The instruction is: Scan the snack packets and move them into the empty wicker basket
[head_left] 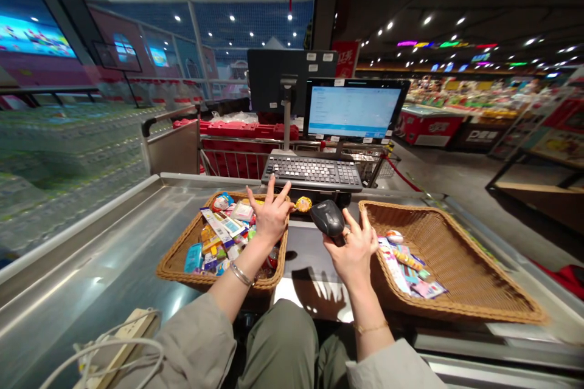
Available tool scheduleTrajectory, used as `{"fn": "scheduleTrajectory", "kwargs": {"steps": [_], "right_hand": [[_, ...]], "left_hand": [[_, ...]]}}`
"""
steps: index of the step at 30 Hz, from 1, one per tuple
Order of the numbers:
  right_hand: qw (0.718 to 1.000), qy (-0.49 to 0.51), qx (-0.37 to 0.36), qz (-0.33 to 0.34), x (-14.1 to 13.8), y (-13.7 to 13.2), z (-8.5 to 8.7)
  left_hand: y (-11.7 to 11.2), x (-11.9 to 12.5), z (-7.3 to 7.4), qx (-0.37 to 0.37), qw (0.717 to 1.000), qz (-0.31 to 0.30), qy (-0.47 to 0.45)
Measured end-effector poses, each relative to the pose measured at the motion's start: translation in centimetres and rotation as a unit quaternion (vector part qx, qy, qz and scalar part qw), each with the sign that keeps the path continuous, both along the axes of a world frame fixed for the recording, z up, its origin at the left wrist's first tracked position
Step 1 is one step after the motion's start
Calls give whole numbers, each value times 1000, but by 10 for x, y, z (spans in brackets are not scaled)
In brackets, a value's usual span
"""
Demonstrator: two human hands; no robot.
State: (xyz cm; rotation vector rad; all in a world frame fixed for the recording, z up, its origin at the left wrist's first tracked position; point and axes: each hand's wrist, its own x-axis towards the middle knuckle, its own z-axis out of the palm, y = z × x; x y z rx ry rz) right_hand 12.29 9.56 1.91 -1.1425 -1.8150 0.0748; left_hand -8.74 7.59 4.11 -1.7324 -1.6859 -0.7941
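Observation:
My left hand pinches a small yellow-wrapped item, seemingly a lollipop, between thumb and a finger, with its other fingers spread. It is over the right side of a wicker basket full of small packaged goods. My right hand is closed on a black handheld barcode scanner, whose head is turned toward the yellow item. The scanner and the item are close together, in front of the keyboard. Right of my right hand stands a second wicker basket, with several small packages at its left end.
Beyond the baskets are a black keyboard, a lit monitor and the dark back of another screen. A metal cart stands behind them. A power strip with white cables lies on the counter at lower left.

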Motion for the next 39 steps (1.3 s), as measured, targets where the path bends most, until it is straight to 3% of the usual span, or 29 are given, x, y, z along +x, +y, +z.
{"fn": "scheduleTrajectory", "kwargs": {"steps": [8,39], "right_hand": [[999,-20,16,19,0,1,-1],[998,-35,7,42,4,-2,4]], "left_hand": [[5,4,-3,70,997,-9,21],[8,8,-2,66,998,-14,20]]}}
